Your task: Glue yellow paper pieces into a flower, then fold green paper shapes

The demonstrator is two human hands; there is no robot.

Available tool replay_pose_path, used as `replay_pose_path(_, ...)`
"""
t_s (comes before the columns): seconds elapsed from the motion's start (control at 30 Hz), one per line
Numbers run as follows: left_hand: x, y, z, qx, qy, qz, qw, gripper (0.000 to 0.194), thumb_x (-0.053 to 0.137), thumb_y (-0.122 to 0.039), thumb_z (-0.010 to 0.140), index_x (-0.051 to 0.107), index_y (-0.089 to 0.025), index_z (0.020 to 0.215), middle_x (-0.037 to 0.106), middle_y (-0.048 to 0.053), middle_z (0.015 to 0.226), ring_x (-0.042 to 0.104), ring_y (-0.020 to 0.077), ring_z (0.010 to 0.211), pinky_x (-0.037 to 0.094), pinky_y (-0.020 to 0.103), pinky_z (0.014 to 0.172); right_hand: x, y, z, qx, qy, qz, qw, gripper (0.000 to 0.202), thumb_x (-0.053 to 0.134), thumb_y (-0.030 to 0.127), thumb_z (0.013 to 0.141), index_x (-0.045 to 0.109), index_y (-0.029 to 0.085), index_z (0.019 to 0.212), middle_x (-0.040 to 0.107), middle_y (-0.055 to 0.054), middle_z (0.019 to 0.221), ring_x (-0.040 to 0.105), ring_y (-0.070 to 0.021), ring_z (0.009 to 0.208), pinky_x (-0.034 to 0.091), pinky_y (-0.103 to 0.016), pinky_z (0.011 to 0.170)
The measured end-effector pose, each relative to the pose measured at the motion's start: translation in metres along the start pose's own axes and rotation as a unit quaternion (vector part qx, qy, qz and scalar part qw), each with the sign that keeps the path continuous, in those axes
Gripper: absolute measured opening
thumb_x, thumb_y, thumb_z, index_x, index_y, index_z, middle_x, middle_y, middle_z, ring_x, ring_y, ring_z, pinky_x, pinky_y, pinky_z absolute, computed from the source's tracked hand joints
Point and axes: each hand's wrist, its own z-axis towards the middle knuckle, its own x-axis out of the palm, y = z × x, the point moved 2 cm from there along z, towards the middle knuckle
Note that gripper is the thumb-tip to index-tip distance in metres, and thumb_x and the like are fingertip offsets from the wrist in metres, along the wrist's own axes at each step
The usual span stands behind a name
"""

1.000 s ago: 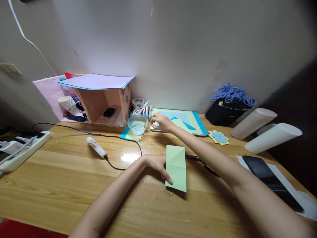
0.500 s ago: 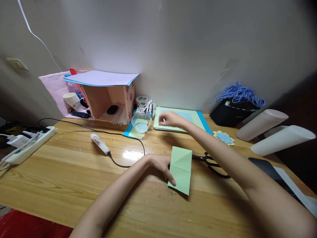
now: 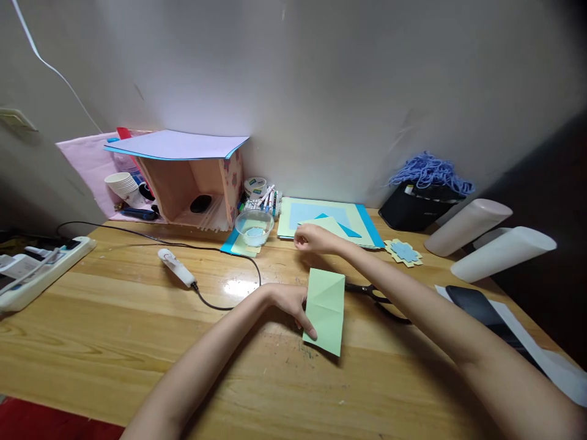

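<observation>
A light green sheet of paper [image 3: 325, 308] with crease lines stands tilted just above the wooden table [image 3: 257, 391]. My left hand [image 3: 293, 305] grips its left edge, thumb on the near face and the other fingers largely behind it. Farther back, my right hand [image 3: 314, 239] has its fingers curled together at the front of a paper stack [image 3: 287, 214]. Right behind it lie a pale green piece and a blue piece of paper [image 3: 348, 230], overlapping at an angle; I cannot tell whether the fingers hold them. Black scissors [image 3: 367, 289] rest beside the green sheet, partly under my right forearm.
A clear plastic bowl [image 3: 254, 227], markers [image 3: 268, 198] and an open cardboard box [image 3: 192, 177] stand at the back left. A corded white tool [image 3: 177, 267] lies left. At right are a paper flower [image 3: 403, 252], a yarn-topped black bag [image 3: 408, 205] and white rolls [image 3: 504, 253].
My right hand has drawn back slightly toward me from above the stack. Angled green and blue paper pieces now show behind it. My left hand still holds the green sheet; the view has shifted a little.
</observation>
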Motion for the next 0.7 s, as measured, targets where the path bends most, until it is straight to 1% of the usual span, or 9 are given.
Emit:
replay_pose_path(0.03,0.000,0.000,0.000,-0.002,-0.003,0.000,1.000,0.051,0.078,-0.035,0.048,0.059,-0.016,0.092,0.063,0.004,0.085,0.059,0.0169,0.070,0.050,0.027,0.054,-0.006,0.004,0.010,-0.008,-0.022,0.008,1.000,0.010,0.050,0.013,0.070,0.060,0.014,0.068,0.059,-0.004,0.070,0.047,-0.0107,0.063,0.034,-0.021,0.059)
replay_pose_path(0.13,0.000,0.001,0.000,-0.003,-0.003,0.000,1.000,0.051,0.078,-0.036,0.048,0.059,-0.016,0.091,0.063,0.004,0.086,0.059,0.0168,0.070,0.050,0.028,0.056,-0.019,0.016,0.046,-0.029,-0.155,0.029,0.987,0.011,0.049,0.015,0.073,0.060,0.013,0.072,0.058,-0.005,0.072,0.048,-0.0122,0.067,0.036,-0.023,0.065)
replay_pose_path(0.2,0.000,0.001,0.000,0.001,-0.006,0.002,1.000,0.052,0.078,-0.036,0.047,0.059,-0.016,0.091,0.063,0.004,0.087,0.059,0.0169,0.072,0.050,0.027,0.058,-0.014,0.023,0.069,-0.021,-0.156,0.008,0.988,0.011,0.050,0.014,0.073,0.061,0.013,0.072,0.059,-0.006,0.074,0.048,-0.0139,0.071,0.036,-0.024,0.066)
replay_pose_path(0.27,0.000,0.000,0.000,0.002,-0.013,0.002,1.000,0.051,0.078,-0.035,0.046,0.060,-0.015,0.089,0.062,0.004,0.085,0.058,0.0166,0.071,0.050,0.027,0.058,-0.005,0.028,0.087,-0.004,-0.119,-0.027,0.993,0.017,0.047,0.011,0.075,0.063,0.014,0.074,0.061,-0.007,0.079,0.049,-0.0164,0.078,0.035,-0.025,0.065)
replay_pose_path(0.37,0.000,0.000,0.000,-0.005,-0.009,-0.002,1.000,0.048,0.078,-0.034,0.046,0.060,-0.015,0.086,0.062,0.003,0.080,0.058,0.0161,0.068,0.049,0.026,0.053,-0.003,0.030,0.092,-0.004,-0.103,-0.035,0.994,0.022,0.043,0.009,0.078,0.064,0.016,0.079,0.062,-0.007,0.085,0.049,-0.0173,0.083,0.034,-0.025,0.064)
replay_pose_path(0.43,0.000,-0.002,-0.001,-0.006,-0.006,-0.006,1.000,0.048,0.078,-0.034,0.047,0.060,-0.015,0.087,0.062,0.003,0.082,0.058,0.0162,0.068,0.049,0.026,0.053,-0.013,0.026,0.080,0.007,-0.107,-0.018,0.994,0.017,0.046,0.014,0.079,0.063,0.016,0.083,0.063,-0.006,0.086,0.049,-0.0164,0.083,0.035,-0.025,0.067)
replay_pose_path(0.5,0.000,-0.003,-0.003,-0.009,-0.007,-0.014,1.000,0.049,0.078,-0.033,0.047,0.060,-0.015,0.089,0.062,0.004,0.084,0.058,0.0162,0.069,0.048,0.026,0.055,-0.030,0.016,0.055,0.044,-0.103,0.047,0.993,0.014,0.049,0.022,0.080,0.061,0.015,0.085,0.063,-0.006,0.089,0.050,-0.0151,0.082,0.035,-0.025,0.071)
replay_pose_path(0.6,-0.003,-0.004,-0.006,-0.017,-0.023,-0.043,0.999,0.043,0.077,-0.032,0.051,0.061,-0.014,0.087,0.062,0.004,0.082,0.057,0.0139,0.067,0.046,0.024,0.056,-0.051,-0.005,-0.004,0.099,-0.060,0.094,0.989,0.018,0.044,0.026,0.081,0.059,0.015,0.085,0.062,-0.008,0.088,0.051,-0.0143,0.075,0.036,-0.025,0.067)
replay_pose_path(0.7,-0.009,-0.002,-0.007,-0.021,-0.060,-0.098,0.993,0.031,0.072,-0.035,0.058,0.063,-0.011,0.076,0.059,0.002,0.068,0.052,0.0084,0.056,0.041,0.021,0.054,-0.050,-0.025,-0.074,0.126,0.044,0.123,0.983,0.010,0.056,0.025,0.070,0.061,0.016,0.071,0.063,-0.006,0.071,0.054,-0.0135,0.062,0.037,-0.023,0.055)
